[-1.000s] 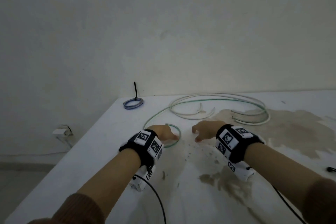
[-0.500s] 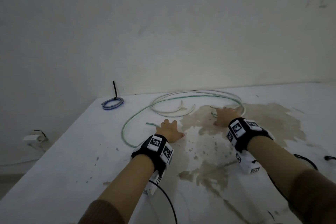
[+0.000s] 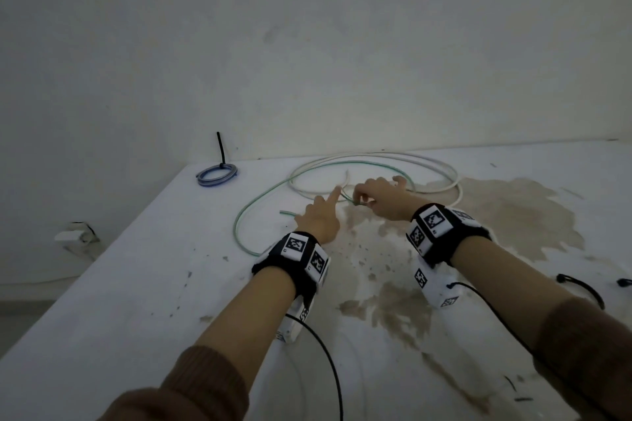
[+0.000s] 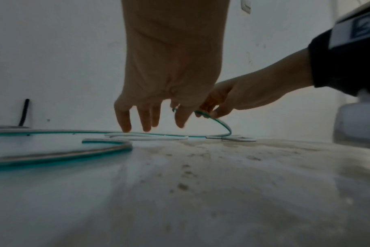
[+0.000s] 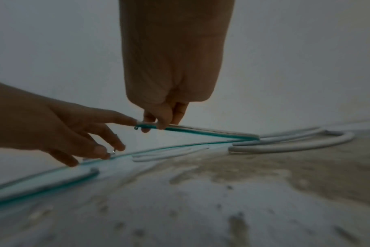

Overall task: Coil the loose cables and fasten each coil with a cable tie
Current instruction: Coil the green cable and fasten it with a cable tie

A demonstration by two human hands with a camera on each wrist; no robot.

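A long green cable (image 3: 239, 219) lies in a loose loop on the white table (image 3: 136, 284), with a white cable (image 3: 448, 173) looped behind it. My right hand (image 3: 362, 198) pinches one end of the green cable (image 5: 201, 131) and holds it a little above the table. My left hand (image 3: 328, 207) is beside it, index finger straight and touching that raised end (image 4: 222, 125); its other fingers hang down over the white cable (image 4: 148, 136). The green cable's other end (image 3: 285, 213) lies free near my left hand.
A blue coil (image 3: 217, 175) with an upright black cable tie sits at the far left corner by the wall. Loose black ties (image 3: 581, 287) lie at the right edge. Brown stains (image 3: 513, 215) cover the table's right half. The table's left edge drops off to the floor.
Both hands came together at the middle of the green loop. My right hand took hold of the green cable's end and lifted it; my left hand left the table and reached to it.
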